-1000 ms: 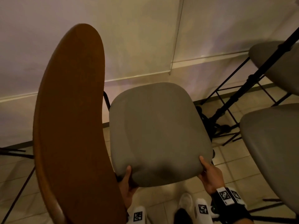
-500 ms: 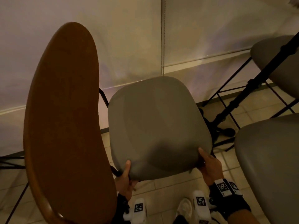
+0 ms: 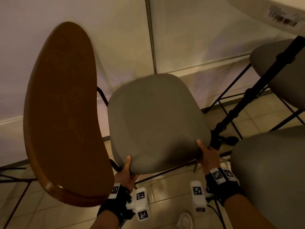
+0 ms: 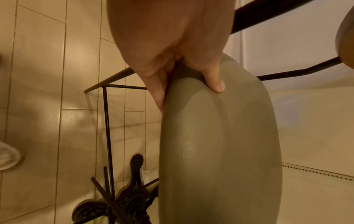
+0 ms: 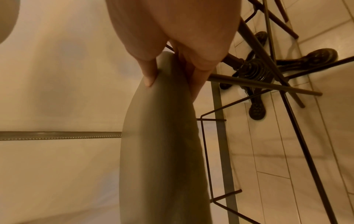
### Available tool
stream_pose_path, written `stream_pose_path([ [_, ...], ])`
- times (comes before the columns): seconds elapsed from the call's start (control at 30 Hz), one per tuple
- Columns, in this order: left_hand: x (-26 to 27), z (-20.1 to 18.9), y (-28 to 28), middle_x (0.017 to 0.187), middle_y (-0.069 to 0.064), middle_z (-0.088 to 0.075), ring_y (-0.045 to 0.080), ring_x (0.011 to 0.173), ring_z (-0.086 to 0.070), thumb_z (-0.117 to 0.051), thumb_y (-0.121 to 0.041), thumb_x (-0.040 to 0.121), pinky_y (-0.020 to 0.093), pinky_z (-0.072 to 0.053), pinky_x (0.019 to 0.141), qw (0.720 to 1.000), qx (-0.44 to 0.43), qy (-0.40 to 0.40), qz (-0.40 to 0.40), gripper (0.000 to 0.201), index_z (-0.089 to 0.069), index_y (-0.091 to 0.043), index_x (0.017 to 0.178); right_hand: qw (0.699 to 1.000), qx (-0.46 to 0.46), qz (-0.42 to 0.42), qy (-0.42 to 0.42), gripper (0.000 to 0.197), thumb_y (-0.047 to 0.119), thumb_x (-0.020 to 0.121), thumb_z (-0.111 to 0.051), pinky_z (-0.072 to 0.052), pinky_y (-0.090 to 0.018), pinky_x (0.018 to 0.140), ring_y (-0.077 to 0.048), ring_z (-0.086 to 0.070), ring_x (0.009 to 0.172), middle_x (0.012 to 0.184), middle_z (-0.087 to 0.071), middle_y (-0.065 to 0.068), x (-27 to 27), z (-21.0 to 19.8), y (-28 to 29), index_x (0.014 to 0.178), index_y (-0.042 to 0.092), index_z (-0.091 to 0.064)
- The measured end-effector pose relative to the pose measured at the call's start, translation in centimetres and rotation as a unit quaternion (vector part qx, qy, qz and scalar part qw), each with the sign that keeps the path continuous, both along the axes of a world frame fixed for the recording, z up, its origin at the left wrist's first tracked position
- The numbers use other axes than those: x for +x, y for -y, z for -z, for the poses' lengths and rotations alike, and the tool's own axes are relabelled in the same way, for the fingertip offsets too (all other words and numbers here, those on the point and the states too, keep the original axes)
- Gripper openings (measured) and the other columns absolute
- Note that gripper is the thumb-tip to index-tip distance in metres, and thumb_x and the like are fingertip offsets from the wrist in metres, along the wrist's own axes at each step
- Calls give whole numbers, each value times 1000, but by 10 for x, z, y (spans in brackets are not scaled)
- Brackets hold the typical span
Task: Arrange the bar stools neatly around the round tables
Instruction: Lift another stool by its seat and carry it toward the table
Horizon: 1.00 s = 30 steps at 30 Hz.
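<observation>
A bar stool with a grey padded seat [image 3: 156,119] and a curved brown wooden backrest [image 3: 64,116] stands in front of me by the wall. My left hand [image 3: 127,169] grips the seat's near left corner, thumb on top and fingers underneath [image 4: 159,91]. My right hand [image 3: 206,152] grips the near right corner the same way, thumb [image 5: 149,75] on the cushion [image 5: 162,151]. The round table's black ornate post [image 3: 257,90] rises at the right; its cast base [image 5: 256,71] sits on the tiles beside the stool's wire legs.
Two more grey stool seats stand at the right, one near [image 3: 272,176] and one farther back [image 3: 280,70]. A pale wall [image 3: 115,38] with a vertical metal strip [image 3: 151,35] lies just behind the stool. The table top's edge [image 3: 280,15] shows at top right. Tiled floor [image 3: 173,190] lies below.
The stool has shifted slightly toward the wall and left in view while both hands keep their grip on the seat's near corners; my view has tilted, showing more of my forearms.
</observation>
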<state>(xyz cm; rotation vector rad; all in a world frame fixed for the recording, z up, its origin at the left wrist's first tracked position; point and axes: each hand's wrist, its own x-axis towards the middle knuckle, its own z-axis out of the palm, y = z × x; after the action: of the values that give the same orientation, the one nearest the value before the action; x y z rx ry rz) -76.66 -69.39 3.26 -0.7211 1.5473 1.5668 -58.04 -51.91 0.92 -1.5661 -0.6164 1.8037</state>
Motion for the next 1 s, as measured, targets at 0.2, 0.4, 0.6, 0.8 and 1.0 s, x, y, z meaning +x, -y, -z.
stream_pose_path([
  [0.2,-4,1,1,144,23,-46,41,128,-49,-66,-25,86,46,-48,91,1000,-5,1,8,67,-35,-1,141,1000,-4,-8,11,48,21,83,-66,-50,-37,72,-20,-57,82,114,-58,-14,4,3,2,124,-1,-55],
  [0.4,-15,11,11,139,25,-51,42,124,-52,-69,-26,83,50,-49,95,999,-16,17,27,67,-39,1,136,995,30,-61,79,46,29,84,-64,-53,-44,81,-27,-58,81,118,-61,-26,8,10,16,114,-5,-56],
  [0.6,-23,11,4,137,25,-53,41,118,-56,-73,-26,80,48,-59,79,999,-16,18,22,68,-42,2,134,998,18,-48,45,43,15,88,-60,-54,-19,58,-23,-52,91,115,-57,-14,4,7,9,124,-7,-51],
  [0.8,-18,12,-2,136,24,-53,38,107,-58,-71,-30,81,42,-53,80,999,-42,-9,30,67,-43,5,133,995,32,-61,71,42,22,89,-58,-49,-44,87,-26,-55,91,126,-56,-30,2,10,4,118,-9,-53],
  [1.0,-15,17,2,134,22,-55,35,105,-59,-70,-33,81,38,-54,70,997,-48,-22,50,68,-45,4,132,995,33,-61,66,43,19,88,-59,-56,-28,74,-30,-59,96,123,-59,-22,4,11,1,121,-7,-53],
])
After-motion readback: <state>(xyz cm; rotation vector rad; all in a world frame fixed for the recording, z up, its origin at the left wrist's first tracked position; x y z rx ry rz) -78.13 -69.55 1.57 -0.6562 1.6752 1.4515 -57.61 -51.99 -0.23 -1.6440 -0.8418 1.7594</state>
